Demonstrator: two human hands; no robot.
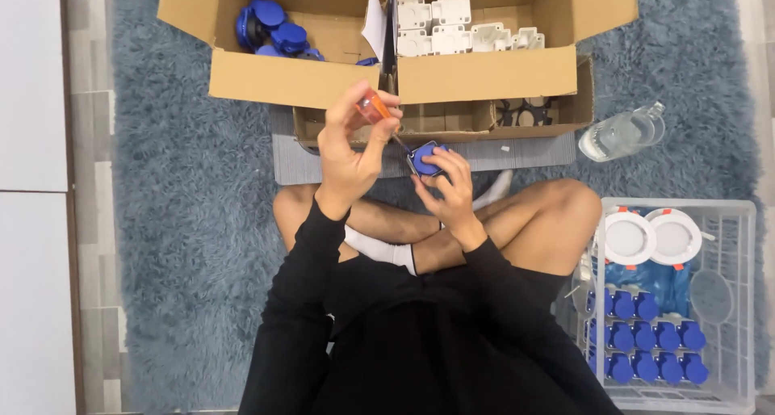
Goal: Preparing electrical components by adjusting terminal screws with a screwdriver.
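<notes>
Left hand [351, 144] grips the orange-handled screwdriver [373, 108], its shaft slanting down and right into the blue socket part [426, 158]. Right hand [448, 181] pinches that part from below, above the crossed legs, just before the cardboard box [436, 120].

Probably a home floor: shaggy grey rug [186, 221], cardboard box [484, 76].

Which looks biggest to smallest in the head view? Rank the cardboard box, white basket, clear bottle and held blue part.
1. cardboard box
2. white basket
3. clear bottle
4. blue part, held in the right hand nearer the camera, yet plainly smallest.
</notes>
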